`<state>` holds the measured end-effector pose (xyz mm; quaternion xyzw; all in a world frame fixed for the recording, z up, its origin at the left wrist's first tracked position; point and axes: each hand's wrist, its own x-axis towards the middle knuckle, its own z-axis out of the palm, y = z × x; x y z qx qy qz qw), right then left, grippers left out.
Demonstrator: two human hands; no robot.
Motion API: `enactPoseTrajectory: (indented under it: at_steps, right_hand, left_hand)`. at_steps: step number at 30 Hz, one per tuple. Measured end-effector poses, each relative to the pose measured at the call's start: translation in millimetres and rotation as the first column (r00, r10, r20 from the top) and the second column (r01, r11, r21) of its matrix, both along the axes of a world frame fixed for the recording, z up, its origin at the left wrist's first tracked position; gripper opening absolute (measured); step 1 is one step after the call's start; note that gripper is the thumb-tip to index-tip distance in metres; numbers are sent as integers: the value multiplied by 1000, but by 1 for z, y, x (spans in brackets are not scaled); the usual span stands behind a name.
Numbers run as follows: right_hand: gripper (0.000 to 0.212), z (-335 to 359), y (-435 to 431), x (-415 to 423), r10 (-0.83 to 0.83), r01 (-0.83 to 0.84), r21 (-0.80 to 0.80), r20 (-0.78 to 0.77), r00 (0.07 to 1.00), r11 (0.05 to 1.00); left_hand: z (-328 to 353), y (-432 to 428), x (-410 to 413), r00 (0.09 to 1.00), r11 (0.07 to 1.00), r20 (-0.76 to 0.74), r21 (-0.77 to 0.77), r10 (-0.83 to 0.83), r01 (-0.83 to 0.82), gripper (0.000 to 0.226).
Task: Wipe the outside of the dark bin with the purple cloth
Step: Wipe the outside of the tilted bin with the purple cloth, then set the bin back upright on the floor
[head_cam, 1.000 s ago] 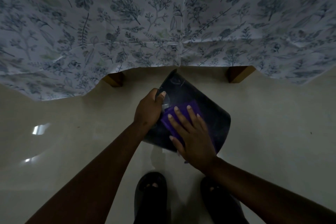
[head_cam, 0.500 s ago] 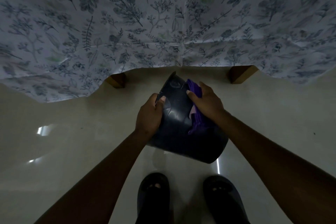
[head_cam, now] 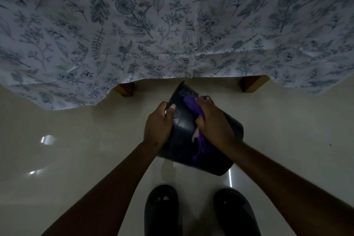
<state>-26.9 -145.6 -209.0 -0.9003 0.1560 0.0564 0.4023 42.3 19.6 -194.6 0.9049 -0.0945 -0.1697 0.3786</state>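
The dark bin (head_cam: pixel 183 140) is held off the pale floor, tilted, its rim pointing away toward the table. My left hand (head_cam: pixel 158 123) grips its left side near the rim, thumb on the wall. My right hand (head_cam: pixel 212 120) presses the bunched purple cloth (head_cam: pixel 191 103) against the bin's upper outer wall. A tail of the cloth hangs down below my wrist. Much of the bin's right side is hidden behind my right hand and forearm.
A table under a leaf-print white cloth (head_cam: pixel 172 34) fills the top of the view, with two wooden legs (head_cam: pixel 125 89) (head_cam: pixel 251 83) showing below its hem. Glossy floor tiles (head_cam: pixel 76 149) spread around. My two dark sandals (head_cam: pixel 161 209) stand at the bottom.
My right hand went from lying flat on the cloth near the bin's base to gripping the bunched cloth up near the rim, then slid slightly back down. The left hand kept its grip.
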Motion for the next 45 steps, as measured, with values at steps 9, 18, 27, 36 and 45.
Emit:
enactPoseTrajectory:
  at_steps: [9,18,27,36,45]
  right_hand:
    - [14,-31,-52,13,-47,132,206,-375,926,970]
    - [10,14,-52,-9,-475,452,383,-37,879,806]
    - [20,60,-63,-38,-710,558,558,83,699,614]
    - [12,79,-63,-48,-641,492,503,176,747,711]
    - [44,24,-29,-80,-10,74,-366,173,985,928]
  left_hand:
    - [10,21,-22,981,983,76,58,-179,175,31]
    - [50,19,-26,860,928,349,135,-372,347,27]
    - [45,10,-31,483,735,574,367,-662,570,20]
    - [13,26,-65,280,537,504,487,-817,689,5]
    - [-5,48,-85,463,519,235,368,-855,771,27]
